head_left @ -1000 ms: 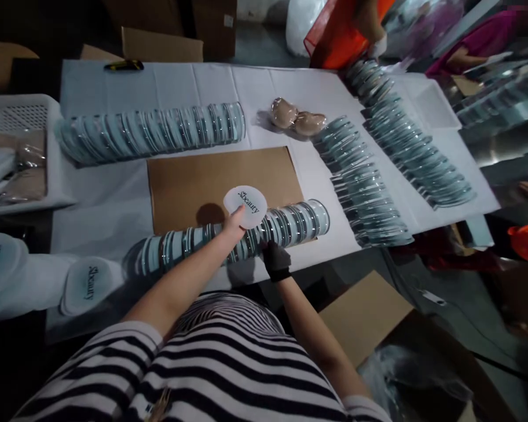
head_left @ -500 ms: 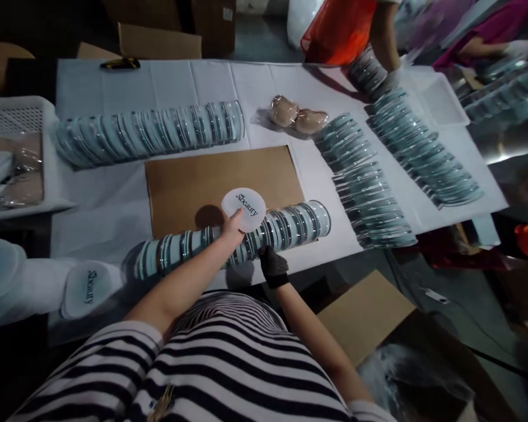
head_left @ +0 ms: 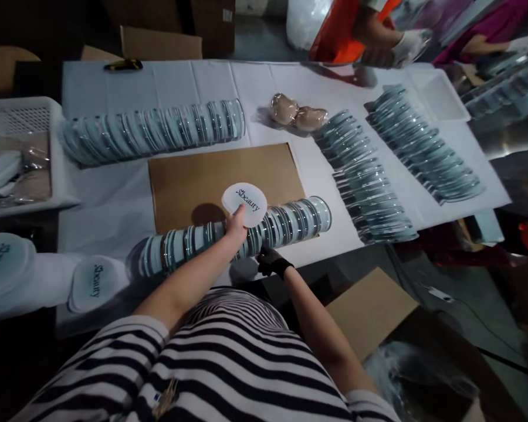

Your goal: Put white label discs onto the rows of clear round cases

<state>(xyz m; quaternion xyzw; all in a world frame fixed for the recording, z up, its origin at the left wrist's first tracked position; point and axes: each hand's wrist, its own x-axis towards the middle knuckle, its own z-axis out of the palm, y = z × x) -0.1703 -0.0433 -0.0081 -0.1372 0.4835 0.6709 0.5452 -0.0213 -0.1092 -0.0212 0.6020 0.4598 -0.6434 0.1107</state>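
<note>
My left hand (head_left: 236,227) pinches a round white card (head_left: 249,202) printed with "Sbeauty", thumb on top. Whether more cards lie under it I cannot tell. The card is above a long row of clear round plastic containers (head_left: 193,241) with pale blue-grey inside, partly covered by my left forearm. My right hand (head_left: 273,262), in a dark fingerless glove, is at the near side of this row. Its fingers are curled, and what they hold, if anything, is hidden. Beneath and behind the row lies a brown cardboard sheet (head_left: 220,167).
Another container row (head_left: 158,132) lies behind the cardboard; two slanting rows (head_left: 369,181) are on the right. Two wrapped beige pads (head_left: 298,112) sit mid-table. A white basket (head_left: 57,152) and card stacks (head_left: 94,281) stand left. A co-worker's gloved hand (head_left: 409,47) is across the table.
My right hand has turned and its fingers show more; my left hand still holds the card in nearly the same place. The co-worker's hand has lifted away from the far row with containers.
</note>
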